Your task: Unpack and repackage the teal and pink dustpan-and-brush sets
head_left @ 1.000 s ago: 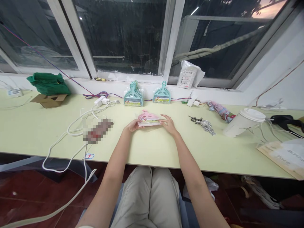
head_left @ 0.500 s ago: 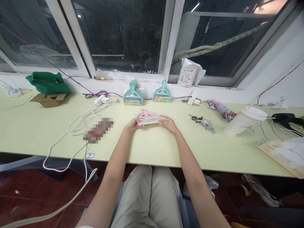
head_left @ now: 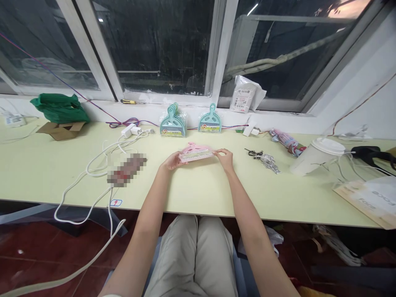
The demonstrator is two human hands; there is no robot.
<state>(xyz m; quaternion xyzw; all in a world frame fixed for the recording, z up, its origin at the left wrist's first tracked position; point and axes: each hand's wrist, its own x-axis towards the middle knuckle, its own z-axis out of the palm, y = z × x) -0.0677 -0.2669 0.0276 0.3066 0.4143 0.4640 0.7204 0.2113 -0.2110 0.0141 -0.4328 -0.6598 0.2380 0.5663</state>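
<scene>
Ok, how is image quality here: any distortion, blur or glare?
Head view: wide-angle bending of the window frames; a pixelated patch on the table; dark panes with small light reflections; hands, left and right, and pink dustpan evenly lit and sharp.

A pink dustpan set [head_left: 196, 152] lies on the pale yellow-green table [head_left: 201, 194], teal dustpan sets [head_left: 173, 122] behind.

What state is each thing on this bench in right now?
Pink dustpan set: flat, held at both ends just above the table.
Left hand: fingers closed on its left end.
Right hand: fingers pinching its right end.
Teal dustpan stack: upright, leaning on the sill.
Single teal dustpan: upright, packaged.
White cup: lying on its side, lid on.
Cardboard box: flaps open.
</scene>
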